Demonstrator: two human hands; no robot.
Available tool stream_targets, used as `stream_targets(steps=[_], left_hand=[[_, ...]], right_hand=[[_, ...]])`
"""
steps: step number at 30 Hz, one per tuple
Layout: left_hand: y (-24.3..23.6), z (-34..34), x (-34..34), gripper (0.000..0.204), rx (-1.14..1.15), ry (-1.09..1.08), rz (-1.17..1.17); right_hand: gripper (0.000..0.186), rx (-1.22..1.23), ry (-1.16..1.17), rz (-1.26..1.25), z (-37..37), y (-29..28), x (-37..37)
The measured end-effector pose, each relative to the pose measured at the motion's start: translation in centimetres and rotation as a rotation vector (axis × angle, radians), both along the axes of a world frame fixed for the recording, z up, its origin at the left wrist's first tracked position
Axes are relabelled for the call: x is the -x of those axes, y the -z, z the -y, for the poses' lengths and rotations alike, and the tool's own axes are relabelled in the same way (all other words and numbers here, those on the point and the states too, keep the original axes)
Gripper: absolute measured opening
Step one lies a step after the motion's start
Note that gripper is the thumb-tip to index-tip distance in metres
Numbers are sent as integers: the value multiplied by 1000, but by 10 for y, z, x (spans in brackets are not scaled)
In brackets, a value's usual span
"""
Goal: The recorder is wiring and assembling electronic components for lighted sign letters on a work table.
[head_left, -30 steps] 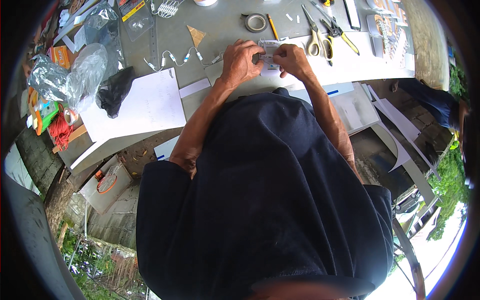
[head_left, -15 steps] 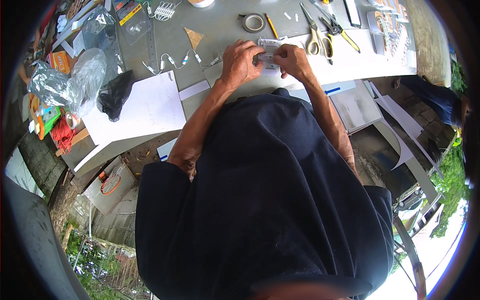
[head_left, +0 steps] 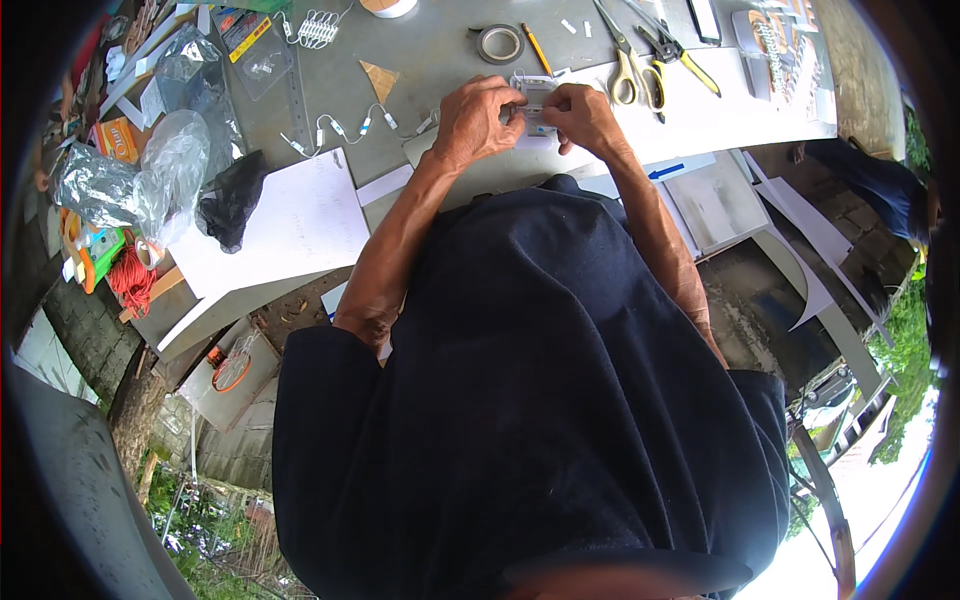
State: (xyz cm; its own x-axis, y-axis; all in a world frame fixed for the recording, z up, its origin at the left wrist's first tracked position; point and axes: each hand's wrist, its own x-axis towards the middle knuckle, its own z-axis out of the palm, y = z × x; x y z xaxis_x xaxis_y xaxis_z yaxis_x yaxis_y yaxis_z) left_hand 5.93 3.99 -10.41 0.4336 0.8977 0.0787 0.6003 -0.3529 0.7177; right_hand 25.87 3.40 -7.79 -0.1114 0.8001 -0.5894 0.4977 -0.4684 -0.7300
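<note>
My left hand [head_left: 478, 122] and my right hand [head_left: 586, 118] meet over a small white, shallow, box-like piece [head_left: 541, 139] near the table's front edge. Both hands have thumb and fingers pinched at its inner part, where small white modules seem to sit. What lies between the fingertips is too small and covered to make out. A string of white LED modules on a wire [head_left: 364, 127] runs across the table from the left toward my left hand.
Right of my hands lie scissors [head_left: 624, 82], yellow-handled pliers [head_left: 700, 74] and a white board [head_left: 745, 120]. Beyond them are a tape roll [head_left: 500, 43] and a pencil [head_left: 537, 48]. Plastic bags [head_left: 175, 165] and red cord [head_left: 131, 279] crowd the left, beside a white sheet [head_left: 310, 215].
The whole view has shifted slightly. My hands stay at the white piece with only small finger movements; the right fingers sit a little closer to the left ones.
</note>
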Motion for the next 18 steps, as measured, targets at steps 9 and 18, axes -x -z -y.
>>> stream_targets(steps=[9, 18], left_hand=[[9, -2, -1, 13, -62, 23, 25], [11, -3, 0, 10, -76, 17, 48]], right_hand=[[22, -10, 15, -24, 3, 4, -2], [35, -90, 133, -118, 29, 7, -5]])
